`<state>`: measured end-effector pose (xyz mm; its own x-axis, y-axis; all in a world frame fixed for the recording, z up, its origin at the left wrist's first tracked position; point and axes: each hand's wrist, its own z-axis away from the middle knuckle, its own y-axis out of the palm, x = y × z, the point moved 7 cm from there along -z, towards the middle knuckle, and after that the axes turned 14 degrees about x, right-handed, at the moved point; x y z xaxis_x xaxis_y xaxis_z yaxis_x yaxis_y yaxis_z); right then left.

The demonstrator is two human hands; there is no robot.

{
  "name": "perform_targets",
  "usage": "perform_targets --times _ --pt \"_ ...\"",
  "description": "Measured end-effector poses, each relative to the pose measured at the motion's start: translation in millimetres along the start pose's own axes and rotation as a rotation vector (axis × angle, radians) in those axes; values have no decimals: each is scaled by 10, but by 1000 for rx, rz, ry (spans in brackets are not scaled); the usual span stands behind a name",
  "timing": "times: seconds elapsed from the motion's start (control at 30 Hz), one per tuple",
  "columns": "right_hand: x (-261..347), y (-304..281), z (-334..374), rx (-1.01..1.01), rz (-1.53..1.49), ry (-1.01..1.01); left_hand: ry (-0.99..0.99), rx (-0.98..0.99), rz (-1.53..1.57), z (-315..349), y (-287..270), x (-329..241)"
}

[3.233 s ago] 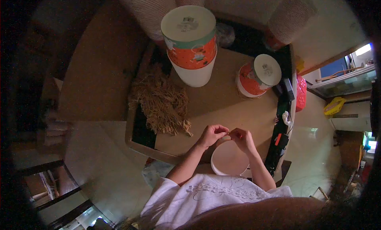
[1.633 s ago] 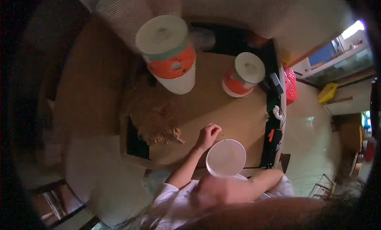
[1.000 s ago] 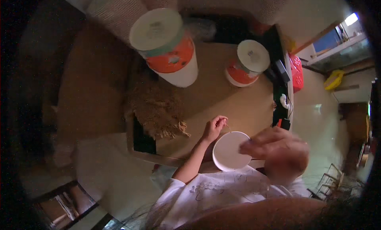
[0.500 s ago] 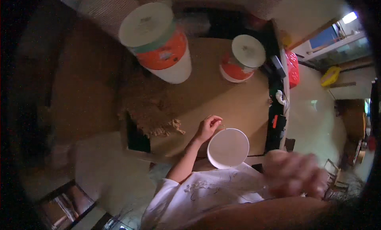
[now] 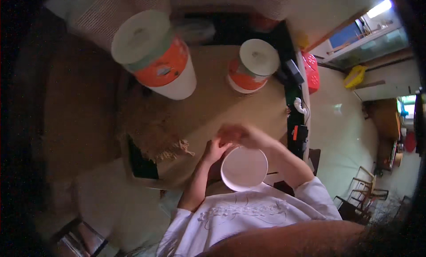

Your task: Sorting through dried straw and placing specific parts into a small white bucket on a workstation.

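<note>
A round white tub [image 5: 244, 169] stands against the front of my shirt, its pale round end facing up; I cannot tell how deep it is. My left hand [image 5: 215, 149] is at its far left edge, with thumb and fingers pinched together. What they hold, if anything, is too small to make out. My right hand [image 5: 237, 133] reaches across just beyond the tub, right by my left fingertips; motion smears its fingers. Left of my hands lies a heap of brown fibre strands [image 5: 166, 144] with a frayed end.
A brown board [image 5: 208, 101] covers the tabletop. At its far side stand a tall white-and-orange bucket [image 5: 173, 75] and a smaller one [image 5: 248, 77]. A red plastic container [image 5: 311, 73] and an orange-and-black tool [image 5: 300, 133] lie along the right edge. Chairs [image 5: 366, 183] stand on the floor beyond.
My right hand has swung in from the lower right to the far edge of the tub, beside my left hand. My left hand stays at the rim. The whole view has shifted slightly.
</note>
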<state>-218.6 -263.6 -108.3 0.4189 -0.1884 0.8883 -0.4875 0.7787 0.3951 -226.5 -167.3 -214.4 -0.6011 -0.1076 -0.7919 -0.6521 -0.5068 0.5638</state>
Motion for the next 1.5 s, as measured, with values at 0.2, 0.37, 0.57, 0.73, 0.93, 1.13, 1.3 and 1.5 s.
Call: perform_targets --times 0.2,0.37,0.57,0.73,0.93,1.13,1.3,1.5 --pt "-833 -625 354 -104 369 185 -180 -52 -328 17 -100 -11" --pt "-954 -555 251 -129 193 280 -91 24 -466 -7 -246 46" --pt "-1037 -482 203 -177 99 470 -47 -140 -591 -237 -225 91" --pt "-1198 -505 265 -255 -63 446 -22 -221 -794 -255 -169 147" --pt "-1227 -535 271 -261 -45 479 -20 -211 -845 -260 -151 93" --pt "-1276 -630 329 -235 -17 419 82 -67 -566 -207 -180 -49" --pt "-1244 -621 366 -203 -45 395 69 -165 -632 -213 -102 -116" --pt "-1004 -407 379 -61 23 486 72 -503 -821 -71 -369 23"
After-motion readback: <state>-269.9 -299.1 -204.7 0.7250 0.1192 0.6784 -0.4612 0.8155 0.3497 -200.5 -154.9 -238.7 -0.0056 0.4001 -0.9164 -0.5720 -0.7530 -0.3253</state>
